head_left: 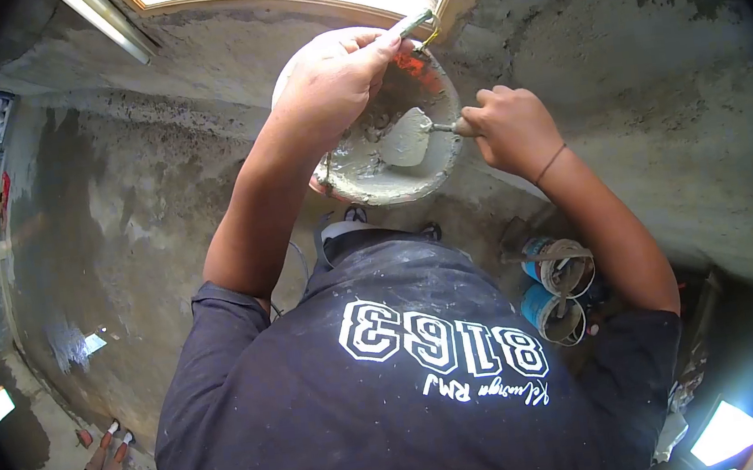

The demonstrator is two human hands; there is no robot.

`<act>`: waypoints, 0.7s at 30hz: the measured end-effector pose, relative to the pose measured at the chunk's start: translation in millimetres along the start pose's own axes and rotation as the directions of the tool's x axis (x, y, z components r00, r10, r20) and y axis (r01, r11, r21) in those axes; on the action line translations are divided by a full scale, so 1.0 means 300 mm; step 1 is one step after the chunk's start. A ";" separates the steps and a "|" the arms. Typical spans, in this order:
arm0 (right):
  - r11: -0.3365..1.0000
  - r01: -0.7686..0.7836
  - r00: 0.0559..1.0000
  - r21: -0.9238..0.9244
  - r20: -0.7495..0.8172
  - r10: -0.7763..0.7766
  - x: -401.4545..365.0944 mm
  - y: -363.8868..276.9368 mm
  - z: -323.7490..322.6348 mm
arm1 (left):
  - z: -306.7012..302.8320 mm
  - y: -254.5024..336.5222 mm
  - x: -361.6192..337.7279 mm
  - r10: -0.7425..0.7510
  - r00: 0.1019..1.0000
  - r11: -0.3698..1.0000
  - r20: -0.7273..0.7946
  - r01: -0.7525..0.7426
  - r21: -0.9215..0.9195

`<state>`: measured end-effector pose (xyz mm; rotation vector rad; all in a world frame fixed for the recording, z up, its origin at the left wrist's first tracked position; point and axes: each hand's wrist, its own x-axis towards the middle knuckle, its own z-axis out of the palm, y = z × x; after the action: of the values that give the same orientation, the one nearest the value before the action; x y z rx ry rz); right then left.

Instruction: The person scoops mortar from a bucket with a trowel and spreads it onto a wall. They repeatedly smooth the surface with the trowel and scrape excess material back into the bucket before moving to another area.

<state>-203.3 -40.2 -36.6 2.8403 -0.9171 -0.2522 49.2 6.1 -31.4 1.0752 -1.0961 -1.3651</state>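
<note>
Head view: a coated trowel (406, 140) held inside a wide bucket (395, 192)

The right hand (517, 127) is curled tightly round the trowel's handle, its blade caked in grey mix (361, 156) and lying within the bucket's rim; whether it touches the contents underneath, I cannot tell. The left hand (328, 79) pinches a short rod (414, 23) between thumb and fingers at the bucket's far edge. Two pails (539, 300) stand below the right forearm.

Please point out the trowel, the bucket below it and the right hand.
Trowel (407, 140): head view, middle of the blade.
Bucket (398, 193): head view, lower rim.
Right hand (510, 126): head view, back of the hand.
</note>
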 end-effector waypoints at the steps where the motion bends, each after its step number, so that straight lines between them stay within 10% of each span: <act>1: 1.000 -0.001 1.000 0.009 0.013 0.001 0.019 -0.007 0.020 | -0.003 -0.002 0.002 -0.015 1.000 1.000 0.002 0.015 -0.006; 21: 0.937 -0.061 0.987 0.344 -0.116 0.107 0.004 -0.082 0.179 | 0.049 0.027 0.008 -0.076 0.997 0.992 0.029 0.079 -0.097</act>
<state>-199.4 -25.9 -93.6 3.0660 -1.1490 0.1192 36.2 4.2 -20.8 1.0403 -1.0035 -1.4822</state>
